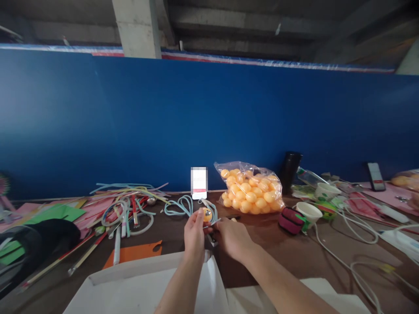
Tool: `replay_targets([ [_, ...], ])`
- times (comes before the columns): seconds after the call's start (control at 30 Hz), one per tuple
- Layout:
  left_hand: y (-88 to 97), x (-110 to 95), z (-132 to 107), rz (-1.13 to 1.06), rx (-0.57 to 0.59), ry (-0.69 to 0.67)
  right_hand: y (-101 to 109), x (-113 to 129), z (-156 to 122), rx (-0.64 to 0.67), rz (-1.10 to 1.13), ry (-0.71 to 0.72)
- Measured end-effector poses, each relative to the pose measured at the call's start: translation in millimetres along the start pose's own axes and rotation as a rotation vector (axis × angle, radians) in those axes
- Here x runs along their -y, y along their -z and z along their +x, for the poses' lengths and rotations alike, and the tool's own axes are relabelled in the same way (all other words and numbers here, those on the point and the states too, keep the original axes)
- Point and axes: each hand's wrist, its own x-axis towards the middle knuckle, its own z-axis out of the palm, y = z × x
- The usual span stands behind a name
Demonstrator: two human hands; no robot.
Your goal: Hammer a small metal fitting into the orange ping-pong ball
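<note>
Between the fingers of my left hand (194,230) is a small orange ping-pong ball (207,214) with a shiny silver and dark patch on its front. My right hand (233,235) is closed just to the right of the ball, its fingertips pinched at a thin pale object (214,221) whose kind I cannot make out. Looped pale blue cord (180,206) lies right behind my hands. Beyond it a lit phone (199,183) leans against the blue partition. A clear plastic bag (250,187) full of similar orange balls stands to the right.
On the left lie tangled tubes and strips (126,213), green paper (60,213) and an orange sheet (137,254). A white box or tray (131,288) is in front. To the right are a maroon pouch (290,221), paper cup (309,213), black bottle (290,172) and white cables (337,270).
</note>
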Motion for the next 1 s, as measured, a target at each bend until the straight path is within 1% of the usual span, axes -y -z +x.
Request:
replay_targets([
  [0.1, -0.2, 0.0, 0.0, -0.005, -0.008, 0.005, -0.1, -0.7, 0.4, 0.028, 0.014, 0.022],
  [0.23, -0.1, -0.4, -0.2, -0.007, -0.004, 0.003, -5.4, -2.5, 5.4, 0.049, 0.03, 0.02],
  [0.4, -0.3, -0.7, -0.6, -0.002, 0.001, 0.004, -11.4, -3.7, 9.8, 0.008, 0.068, -0.004],
  [0.53, -0.9, -1.4, -1.4, -0.011, -0.007, 0.005, -7.1, -4.1, 6.1, -0.046, 0.162, -0.019],
  [0.7, -0.8, -1.8, -1.2, -0.02, -0.001, 0.007, 2.3, -9.1, 0.6, -0.146, 0.402, -0.047],
  [0.87, -0.8, -2.1, -1.7, -0.015, -0.007, 0.01, 2.7, -19.6, 3.1, -0.194, 0.802, -0.146],
  [1.0, 0.0, -1.1, -2.2, -0.025, -0.01, 0.019, 4.1, -29.4, 0.9, -0.229, 1.016, -0.193],
])
